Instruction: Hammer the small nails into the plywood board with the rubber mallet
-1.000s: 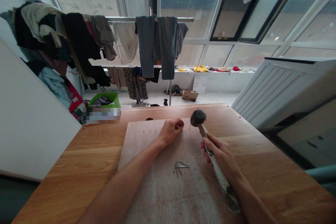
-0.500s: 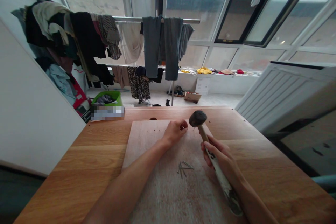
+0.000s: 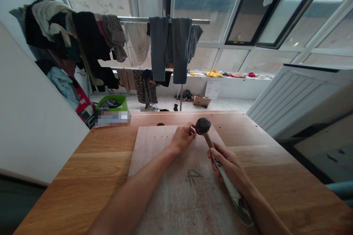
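My right hand (image 3: 227, 161) grips the worn handle of a hammer (image 3: 226, 180). Its dark, rounded head is at the fingertips of my left hand (image 3: 183, 136). That hand rests near the far edge of a pale wooden board (image 3: 160, 194), thumb and fingers pinched together. Whatever they hold is too small or hidden behind the hammer head. Several loose nails (image 3: 194, 174) lie in a small pile on the board, nearer to me than both hands. Left of my left hand, a row of small dark dots (image 3: 161, 137) runs along the board's far part.
Under the board is a wooden table (image 3: 91, 169), with a round dark hole near its far edge. Beyond stand a clothes rack (image 3: 204, 22) with hanging laundry and a green basket (image 3: 125, 102). A white panelled piece (image 3: 298, 91) stands to the right, and a cardboard box (image 3: 202, 101) sits on the floor.
The hammer head has moved slightly left and down, closer to my left fingertips. My left hand stays almost in place, and the loose nails lie as before.
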### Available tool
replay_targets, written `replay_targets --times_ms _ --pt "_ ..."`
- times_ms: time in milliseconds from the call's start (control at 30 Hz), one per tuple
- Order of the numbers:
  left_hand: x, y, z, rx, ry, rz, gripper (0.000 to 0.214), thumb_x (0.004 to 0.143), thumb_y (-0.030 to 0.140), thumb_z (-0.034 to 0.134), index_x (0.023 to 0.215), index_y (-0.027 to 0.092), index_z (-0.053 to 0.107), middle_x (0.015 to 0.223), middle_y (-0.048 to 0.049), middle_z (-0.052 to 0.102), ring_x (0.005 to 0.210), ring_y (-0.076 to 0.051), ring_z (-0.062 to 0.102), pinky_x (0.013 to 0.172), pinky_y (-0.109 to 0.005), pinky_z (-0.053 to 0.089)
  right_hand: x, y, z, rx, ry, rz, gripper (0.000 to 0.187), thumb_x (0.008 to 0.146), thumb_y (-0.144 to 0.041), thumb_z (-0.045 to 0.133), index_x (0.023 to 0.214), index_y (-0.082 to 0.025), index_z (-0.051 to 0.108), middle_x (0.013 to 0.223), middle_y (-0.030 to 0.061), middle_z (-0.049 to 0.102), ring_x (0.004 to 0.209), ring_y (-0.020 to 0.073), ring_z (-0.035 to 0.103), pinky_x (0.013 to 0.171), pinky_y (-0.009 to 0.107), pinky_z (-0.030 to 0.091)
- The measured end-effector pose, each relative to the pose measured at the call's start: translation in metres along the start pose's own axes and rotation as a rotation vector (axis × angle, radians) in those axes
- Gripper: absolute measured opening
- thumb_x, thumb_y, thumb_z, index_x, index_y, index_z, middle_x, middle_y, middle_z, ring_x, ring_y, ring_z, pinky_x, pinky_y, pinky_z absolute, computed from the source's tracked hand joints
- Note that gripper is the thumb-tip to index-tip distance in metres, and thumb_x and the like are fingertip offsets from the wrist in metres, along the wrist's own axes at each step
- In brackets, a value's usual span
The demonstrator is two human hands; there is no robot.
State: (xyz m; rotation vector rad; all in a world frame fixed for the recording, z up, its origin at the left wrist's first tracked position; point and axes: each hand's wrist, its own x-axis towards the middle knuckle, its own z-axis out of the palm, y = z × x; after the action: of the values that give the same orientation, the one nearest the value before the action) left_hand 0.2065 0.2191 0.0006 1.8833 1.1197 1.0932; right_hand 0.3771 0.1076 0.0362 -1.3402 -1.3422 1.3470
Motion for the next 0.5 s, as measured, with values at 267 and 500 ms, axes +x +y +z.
replay_targets --times_ms 267,500 --pt "-0.0003 0.0023 -0.0003 0.015 -0.008 -0.009 0.026 0.078 0.004 0.066 0.100 0.017 0.067 0.080 -0.0005 0.074 0.067 -0.012 0.065 0.068 -0.023 0.052 -0.0036 0.0018 0.0019 -0.046 0.024 -0.031 0.035 0.089 -0.059 0.056 0.084 -0.024 0.054 0.042 -0.0086 0.050 0.030 0.0097 0.042 0.031 0.019 0.035" --pt "-0.0020 0.0046 -0.0059 0.088 -0.040 0.000 0.034 0.076 0.009 0.069 0.108 0.017 0.060 0.096 -0.0027 0.068 0.070 -0.012 0.061 0.068 -0.024 0.051 -0.0040 0.0022 0.0009 -0.027 0.036 -0.021 0.034 0.089 -0.058 0.057 0.083 -0.024 0.055 0.041 -0.0083 0.049 0.030 0.0099 0.041 0.031 0.019 0.034"
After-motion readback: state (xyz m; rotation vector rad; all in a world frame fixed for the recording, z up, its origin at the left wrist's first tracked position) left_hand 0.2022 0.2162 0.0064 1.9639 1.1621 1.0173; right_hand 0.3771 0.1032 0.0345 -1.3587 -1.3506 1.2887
